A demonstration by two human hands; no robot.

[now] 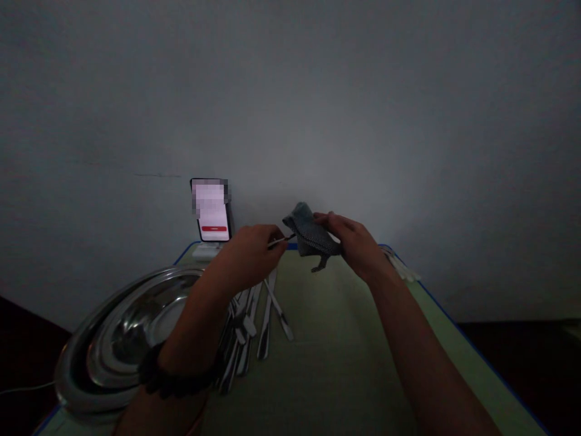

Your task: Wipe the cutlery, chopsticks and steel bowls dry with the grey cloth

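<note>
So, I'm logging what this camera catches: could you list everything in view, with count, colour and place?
Cloth: one, grey-blue, between the hands
Thin utensil: one, colour unclear, reaching towards the cloth
Cutlery: several, overlapping, silver, table's left half
Metal bowls: two, silver, nested, table's left side
Phone: one, black-edged, lit screen, upright at back left
Stand: one, white, under the phone
Pale items: several, whitish, right table edge
Cable: one, whitish, far left
Table: one, pale green, blue edge, below
Wall: one, grey, behind
Bracelet: one, black, left wrist
Left hand: one, grip on the utensil
Right hand: one, grip on the cloth
</note>
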